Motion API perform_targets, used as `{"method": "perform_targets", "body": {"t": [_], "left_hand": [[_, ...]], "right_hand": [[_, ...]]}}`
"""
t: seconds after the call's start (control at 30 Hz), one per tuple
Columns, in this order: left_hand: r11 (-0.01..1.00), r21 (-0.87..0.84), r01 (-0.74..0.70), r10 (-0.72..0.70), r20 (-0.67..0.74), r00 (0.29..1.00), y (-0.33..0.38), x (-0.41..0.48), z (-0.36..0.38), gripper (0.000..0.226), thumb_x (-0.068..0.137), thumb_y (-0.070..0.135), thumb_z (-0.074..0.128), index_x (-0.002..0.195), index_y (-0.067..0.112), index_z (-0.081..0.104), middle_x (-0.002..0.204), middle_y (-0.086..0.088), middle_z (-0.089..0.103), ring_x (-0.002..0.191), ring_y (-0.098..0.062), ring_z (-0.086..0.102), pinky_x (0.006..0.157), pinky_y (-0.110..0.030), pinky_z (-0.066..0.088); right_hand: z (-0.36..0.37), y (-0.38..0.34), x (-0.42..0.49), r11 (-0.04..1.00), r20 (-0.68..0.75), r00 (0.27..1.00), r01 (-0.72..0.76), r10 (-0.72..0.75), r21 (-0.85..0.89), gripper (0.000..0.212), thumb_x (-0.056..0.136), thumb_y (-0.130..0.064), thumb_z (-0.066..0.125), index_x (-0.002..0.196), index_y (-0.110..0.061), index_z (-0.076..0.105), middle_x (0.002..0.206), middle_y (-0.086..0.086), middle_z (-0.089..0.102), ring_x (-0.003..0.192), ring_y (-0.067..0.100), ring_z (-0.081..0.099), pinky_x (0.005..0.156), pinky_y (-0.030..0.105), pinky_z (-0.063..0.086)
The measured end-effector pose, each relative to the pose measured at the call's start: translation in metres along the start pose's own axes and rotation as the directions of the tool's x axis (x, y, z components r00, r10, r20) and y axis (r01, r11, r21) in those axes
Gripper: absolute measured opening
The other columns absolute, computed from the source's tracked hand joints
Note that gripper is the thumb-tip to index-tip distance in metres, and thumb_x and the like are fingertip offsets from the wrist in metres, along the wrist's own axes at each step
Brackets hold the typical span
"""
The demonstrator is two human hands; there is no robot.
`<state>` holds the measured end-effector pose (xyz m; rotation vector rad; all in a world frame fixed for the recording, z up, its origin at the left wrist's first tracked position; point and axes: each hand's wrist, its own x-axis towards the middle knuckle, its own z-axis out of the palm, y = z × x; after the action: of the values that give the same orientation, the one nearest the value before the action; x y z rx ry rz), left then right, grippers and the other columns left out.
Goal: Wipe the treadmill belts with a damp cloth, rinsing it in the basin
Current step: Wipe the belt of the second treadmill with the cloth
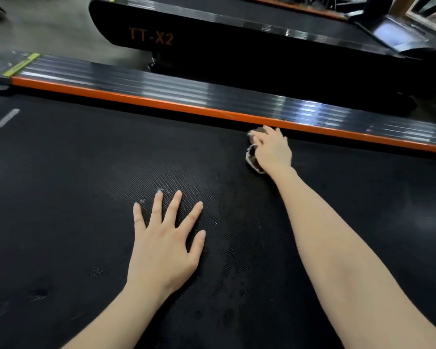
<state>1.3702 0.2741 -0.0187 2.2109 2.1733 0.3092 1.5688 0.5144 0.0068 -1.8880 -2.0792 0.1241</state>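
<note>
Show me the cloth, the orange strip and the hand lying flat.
cloth [253, 161], head view, its crumpled visible edge
orange strip [161, 104], head view, partway along its length
left hand [161, 245], head view, back of the hand

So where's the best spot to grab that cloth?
Grab the cloth by its bunched middle, from above, where the right hand rests on it. It lies crumpled on the belt, and the orange rail blocks the far side.

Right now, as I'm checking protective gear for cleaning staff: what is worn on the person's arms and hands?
Nothing that shows. Both forearms are bare to the frame's edge, with no sleeves. The left hand has no glove, ring or wristband; the right hand is gloveless too, though blur could hide a ring.
</note>
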Motion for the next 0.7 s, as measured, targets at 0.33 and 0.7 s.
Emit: {"method": "perform_targets", "body": {"t": [0.33, 0.7], "left_hand": [[1.0, 0.018, 0.014, -0.015, 0.014, 1.0, 0.002, 0.001, -0.002, 0.057, 0.09, 0.056, 0.024, 0.139, 0.037, 0.044, 0.149, -0.009, 0.04, 0.14, -0.038, 0.026, 0.11, -0.065, 0.014], [0.999, 0.04, 0.022, -0.025, 0.062, 0.998, 0.003, 0.0, -0.006, 0.056, 0.093, 0.056, 0.018, 0.146, 0.041, 0.026, 0.158, -0.007, 0.019, 0.145, -0.035, 0.006, 0.112, -0.062, 0.001]], "right_hand": [[-0.013, -0.019, -0.068, 0.985, 0.158, 0.974, 0.172, -0.165, -0.033, 0.059, 0.082, -0.065, 0.052, 0.134, -0.038, 0.048, 0.155, 0.002, 0.025, 0.143, 0.033, 0.015, 0.114, 0.055, 0.016], [-0.056, -0.007, -0.321, 0.822, 0.119, 0.82, 0.532, -0.561, 0.204, 0.035, 0.092, -0.047, 0.047, 0.123, -0.037, 0.059, 0.145, 0.002, 0.044, 0.136, 0.035, 0.034, 0.109, 0.051, 0.025]]}}
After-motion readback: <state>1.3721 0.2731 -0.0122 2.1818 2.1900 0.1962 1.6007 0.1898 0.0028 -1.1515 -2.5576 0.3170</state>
